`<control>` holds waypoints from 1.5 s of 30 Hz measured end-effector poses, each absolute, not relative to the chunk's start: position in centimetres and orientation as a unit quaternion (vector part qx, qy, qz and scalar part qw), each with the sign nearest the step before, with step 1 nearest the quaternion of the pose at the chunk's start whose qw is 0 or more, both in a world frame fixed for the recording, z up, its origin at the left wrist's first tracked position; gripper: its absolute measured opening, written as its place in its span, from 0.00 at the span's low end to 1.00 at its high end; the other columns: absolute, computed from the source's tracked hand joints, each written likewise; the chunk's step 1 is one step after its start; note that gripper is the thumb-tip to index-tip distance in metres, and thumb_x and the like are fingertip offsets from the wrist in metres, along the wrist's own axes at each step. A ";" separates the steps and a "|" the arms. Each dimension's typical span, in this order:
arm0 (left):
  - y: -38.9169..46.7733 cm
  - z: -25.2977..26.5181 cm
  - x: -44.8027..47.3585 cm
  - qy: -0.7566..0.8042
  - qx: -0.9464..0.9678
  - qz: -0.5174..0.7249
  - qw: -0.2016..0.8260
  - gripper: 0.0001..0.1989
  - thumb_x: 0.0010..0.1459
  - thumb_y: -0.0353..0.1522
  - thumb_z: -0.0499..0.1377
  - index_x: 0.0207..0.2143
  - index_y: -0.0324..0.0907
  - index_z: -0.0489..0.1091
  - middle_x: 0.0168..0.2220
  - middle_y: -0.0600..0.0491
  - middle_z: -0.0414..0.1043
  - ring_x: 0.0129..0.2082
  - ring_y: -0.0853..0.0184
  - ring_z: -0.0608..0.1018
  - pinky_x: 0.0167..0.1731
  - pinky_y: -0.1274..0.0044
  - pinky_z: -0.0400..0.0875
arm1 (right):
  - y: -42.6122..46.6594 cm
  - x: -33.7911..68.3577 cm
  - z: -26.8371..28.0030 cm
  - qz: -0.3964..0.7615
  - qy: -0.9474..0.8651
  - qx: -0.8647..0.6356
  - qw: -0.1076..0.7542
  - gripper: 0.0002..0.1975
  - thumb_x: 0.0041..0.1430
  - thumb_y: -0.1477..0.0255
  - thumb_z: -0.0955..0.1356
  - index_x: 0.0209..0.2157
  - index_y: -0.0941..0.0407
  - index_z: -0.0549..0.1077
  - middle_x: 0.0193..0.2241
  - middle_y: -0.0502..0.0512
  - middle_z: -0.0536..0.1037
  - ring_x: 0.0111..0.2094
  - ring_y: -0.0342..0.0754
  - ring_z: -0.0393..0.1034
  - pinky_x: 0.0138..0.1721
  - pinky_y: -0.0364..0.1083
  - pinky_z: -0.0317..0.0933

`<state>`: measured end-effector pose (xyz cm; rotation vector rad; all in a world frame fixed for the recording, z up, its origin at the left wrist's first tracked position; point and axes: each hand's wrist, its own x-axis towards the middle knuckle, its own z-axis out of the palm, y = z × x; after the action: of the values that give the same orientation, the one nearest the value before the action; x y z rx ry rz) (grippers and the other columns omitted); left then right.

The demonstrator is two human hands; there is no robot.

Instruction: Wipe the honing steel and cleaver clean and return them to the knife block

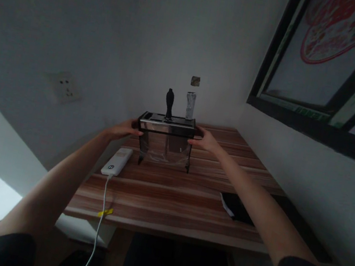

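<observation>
A knife holder (165, 147) with clear sides and a black frame stands upright toward the back of the wooden table. From its slotted top rises a black handle (169, 103). Beside that sticks up a handle in pale wrapping (190, 106). My left hand (123, 129) grips the holder's left end, thumb on the near side. At the opposite end my right hand (206, 140) holds it the same way. The far fingers of both hands are partly hidden. Whether the holder's feet press on the table or hover slightly, I cannot tell.
A white power bank (117, 161) with a white cable (102, 202) lies at left on the table (167, 199). Yellow tape (105, 212) marks the front edge. Something flat and black (236, 206) lies under my right forearm. Walls rise behind and at right.
</observation>
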<state>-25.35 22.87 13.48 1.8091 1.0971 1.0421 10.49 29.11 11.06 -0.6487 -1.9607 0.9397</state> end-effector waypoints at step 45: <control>22.5 11.6 -28.6 0.484 0.668 0.389 0.410 0.35 0.36 0.41 0.71 0.49 0.42 0.69 0.51 0.44 0.72 0.55 0.52 0.69 0.57 0.65 0.61 | 30.0 6.5 8.3 0.415 -0.778 -0.219 0.418 0.46 0.32 0.63 0.78 0.56 0.57 0.64 0.53 0.62 0.71 0.54 0.54 0.66 0.57 0.54 0.57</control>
<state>-28.62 22.50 11.57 1.6814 1.2185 0.9790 6.48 29.95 8.28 -0.5501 -1.9513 1.0401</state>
